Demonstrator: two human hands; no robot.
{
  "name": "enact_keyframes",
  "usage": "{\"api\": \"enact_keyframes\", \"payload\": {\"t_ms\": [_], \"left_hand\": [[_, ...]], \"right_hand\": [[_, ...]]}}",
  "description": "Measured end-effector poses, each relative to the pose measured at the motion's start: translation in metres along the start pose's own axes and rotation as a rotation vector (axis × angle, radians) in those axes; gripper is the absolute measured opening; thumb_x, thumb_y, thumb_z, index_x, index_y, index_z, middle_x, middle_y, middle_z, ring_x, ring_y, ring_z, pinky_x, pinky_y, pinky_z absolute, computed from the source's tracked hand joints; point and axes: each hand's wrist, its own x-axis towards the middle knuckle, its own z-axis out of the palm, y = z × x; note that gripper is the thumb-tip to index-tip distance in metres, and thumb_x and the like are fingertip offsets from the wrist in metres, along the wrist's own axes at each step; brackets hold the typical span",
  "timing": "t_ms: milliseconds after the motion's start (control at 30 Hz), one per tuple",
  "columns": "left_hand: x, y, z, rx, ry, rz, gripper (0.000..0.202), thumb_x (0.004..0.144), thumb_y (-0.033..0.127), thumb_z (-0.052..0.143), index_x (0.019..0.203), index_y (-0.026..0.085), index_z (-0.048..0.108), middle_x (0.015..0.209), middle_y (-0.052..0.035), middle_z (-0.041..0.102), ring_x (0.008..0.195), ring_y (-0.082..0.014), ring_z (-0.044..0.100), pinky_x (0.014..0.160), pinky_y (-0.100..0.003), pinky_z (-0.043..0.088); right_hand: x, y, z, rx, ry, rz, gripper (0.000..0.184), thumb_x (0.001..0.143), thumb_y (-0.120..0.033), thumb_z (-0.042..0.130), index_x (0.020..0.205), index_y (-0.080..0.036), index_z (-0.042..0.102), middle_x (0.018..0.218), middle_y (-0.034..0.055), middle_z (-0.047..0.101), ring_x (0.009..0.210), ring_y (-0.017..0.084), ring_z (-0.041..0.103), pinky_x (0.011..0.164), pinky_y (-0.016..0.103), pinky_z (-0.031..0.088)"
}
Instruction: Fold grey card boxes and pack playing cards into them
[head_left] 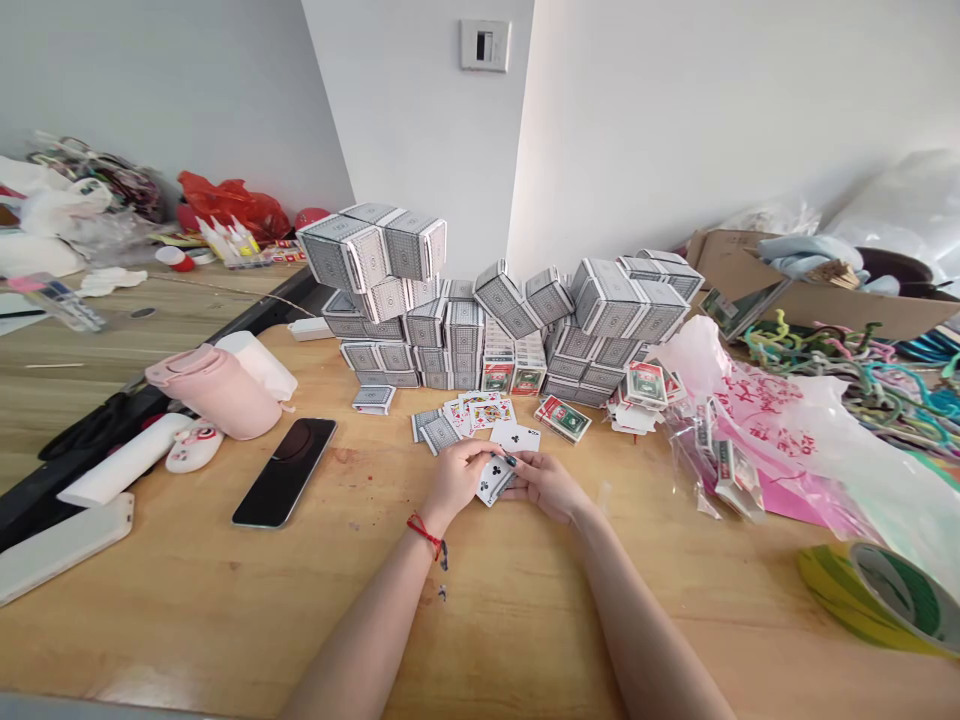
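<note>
I hold a small stack of cards [493, 483], club face up, fingers of left hand [456, 478] and right hand [546, 486] closed on it just above the tabletop [517, 610]; loose cards [480, 412] beyond lie ungathered, before the stacked card boxes [450, 330].

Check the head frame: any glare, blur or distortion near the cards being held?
Head view: soft even light, faint shadows; cards between left hand and right hand sharp, club pip readable. Head view: pale reflection on the phone screen, no blown glare. Head view: wide-angle stretch at the edges, tape roll elongated at lower right.
</note>
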Motion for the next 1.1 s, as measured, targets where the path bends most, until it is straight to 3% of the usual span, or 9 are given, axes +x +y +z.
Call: {"api": "enact_keyframes", "payload": {"t_ms": [133,333,533,733,867,1100], "left_hand": [[0.000,-0.003,0.002,0.007,-0.021,0.013,0.023,0.074,0.014,0.047,0.076,0.021,0.069,0.082,-0.0023,0.069,0.079,-0.0155,0.061,0.074,-0.026,0.045],[0.003,0.001,-0.001,-0.087,-0.033,-0.128,0.019,0.072,0.019,0.051,0.076,0.018,0.070,0.076,-0.0030,0.068,0.069,-0.0146,0.059,0.062,-0.024,0.045],[0.004,0.006,0.000,-0.318,-0.013,-0.173,0.028,0.073,0.027,0.056,0.096,0.017,0.066,0.102,-0.0075,0.066,0.093,-0.0194,0.059,0.077,-0.029,0.046],[0.001,0.002,0.013,-0.238,0.081,-0.213,0.021,0.067,0.032,0.064,0.078,0.015,0.068,0.082,-0.0067,0.068,0.079,-0.0181,0.061,0.068,-0.026,0.046],[0.002,0.003,0.016,-0.327,0.124,-0.263,0.018,0.063,0.031,0.066,0.069,0.014,0.068,0.072,-0.0048,0.068,0.069,-0.0161,0.060,0.062,-0.025,0.045],[0.001,0.015,0.015,-0.461,0.161,-0.334,0.016,0.063,0.028,0.063,0.065,0.013,0.065,0.065,-0.0040,0.066,0.062,-0.0143,0.058,0.058,-0.024,0.043]], "right_hand": [[-0.004,-0.002,-0.003,-0.025,-0.099,0.078,0.030,0.073,-0.034,0.065,0.093,-0.012,0.061,0.078,0.0099,0.068,0.072,0.020,0.066,0.070,0.040,0.052],[0.002,0.006,0.001,-0.130,0.057,-0.031,0.031,0.068,-0.039,0.069,0.080,-0.011,0.065,0.071,0.0087,0.068,0.061,0.018,0.065,0.062,0.035,0.054],[0.007,0.010,0.008,-0.198,0.106,-0.147,0.037,0.064,-0.048,0.066,0.077,-0.013,0.067,0.067,0.0063,0.067,0.062,0.019,0.064,0.057,0.032,0.053],[0.007,0.011,0.012,-0.252,0.100,-0.204,0.035,0.065,-0.049,0.064,0.077,-0.016,0.068,0.069,0.0037,0.067,0.063,0.018,0.062,0.058,0.031,0.052],[0.007,0.012,0.013,-0.317,0.074,-0.241,0.034,0.067,-0.049,0.062,0.079,-0.017,0.068,0.073,0.0030,0.067,0.067,0.018,0.061,0.064,0.033,0.050],[0.006,0.016,0.015,-0.651,0.189,-0.449,0.025,0.076,-0.039,0.053,0.072,-0.020,0.069,0.068,0.0014,0.065,0.070,0.020,0.057,0.070,0.033,0.045]]}}
